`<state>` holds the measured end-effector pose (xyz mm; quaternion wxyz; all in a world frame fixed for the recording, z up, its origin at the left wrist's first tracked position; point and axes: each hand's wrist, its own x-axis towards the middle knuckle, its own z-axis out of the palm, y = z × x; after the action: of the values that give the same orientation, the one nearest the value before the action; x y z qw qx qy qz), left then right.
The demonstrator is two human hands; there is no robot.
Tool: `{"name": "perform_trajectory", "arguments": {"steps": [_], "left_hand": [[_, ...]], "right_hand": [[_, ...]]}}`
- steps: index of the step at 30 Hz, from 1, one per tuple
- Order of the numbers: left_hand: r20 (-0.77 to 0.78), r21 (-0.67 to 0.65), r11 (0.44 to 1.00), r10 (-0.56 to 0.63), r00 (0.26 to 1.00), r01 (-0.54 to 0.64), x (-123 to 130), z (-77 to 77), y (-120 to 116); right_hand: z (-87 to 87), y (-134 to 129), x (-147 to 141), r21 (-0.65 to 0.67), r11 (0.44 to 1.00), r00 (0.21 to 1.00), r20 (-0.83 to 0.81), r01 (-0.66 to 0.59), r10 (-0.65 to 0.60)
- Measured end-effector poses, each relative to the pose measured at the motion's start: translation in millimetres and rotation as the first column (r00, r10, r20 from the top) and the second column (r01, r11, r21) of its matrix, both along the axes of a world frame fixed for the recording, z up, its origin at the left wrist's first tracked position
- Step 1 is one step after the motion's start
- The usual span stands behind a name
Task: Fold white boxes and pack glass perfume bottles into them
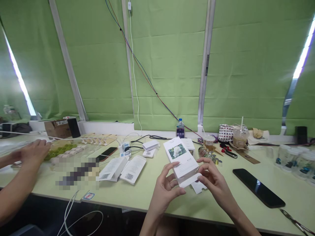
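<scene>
A white box [180, 157] with a white flower picture on its front is held up over the table, tilted, its lower end flap showing. My left hand [167, 185] grips its left side, thumb near the bottom flap. At the lower right corner, my right hand [213, 178] pinches the box with thumb and fingers. Just below the box lies a piece of white card [199, 187]. Flat white boxes with barcodes [133, 168] rest to the left, and more folded white packaging [150, 146] is behind them.
A black phone [258, 187], scissors [294, 221] and several clear jars [305, 165] are on the right. Drink cups [240, 137] and a bottle [180, 128] stand at the back. Another person's arm [23, 177] reaches in at left, near a tray [94, 149]. White cables [71, 209] hang at the front edge.
</scene>
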<state>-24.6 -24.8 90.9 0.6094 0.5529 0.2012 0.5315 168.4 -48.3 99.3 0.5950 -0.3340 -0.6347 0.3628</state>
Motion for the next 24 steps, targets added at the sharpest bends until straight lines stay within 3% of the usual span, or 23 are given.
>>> {"name": "perform_trajectory", "arguments": {"steps": [4,15,24], "left_hand": [[-0.008,0.003,1.000,0.006,1.000,-0.006,1.2,-2.3,1.2],[-0.075,0.031,0.995,0.092,0.993,-0.090,4.5,-1.6,-1.8],[-0.120,0.204,0.970,0.159,0.980,-0.133,6.0,1.6,-5.9]], "right_hand": [[-1.9,1.5,2.1,0.027,0.997,0.992,0.103,0.075,-0.077],[-2.0,2.3,-3.0,0.047,0.985,0.978,0.117,0.166,-0.171],[-11.7,7.8,-4.7,0.045,0.981,0.977,0.082,0.191,-0.194]]}}
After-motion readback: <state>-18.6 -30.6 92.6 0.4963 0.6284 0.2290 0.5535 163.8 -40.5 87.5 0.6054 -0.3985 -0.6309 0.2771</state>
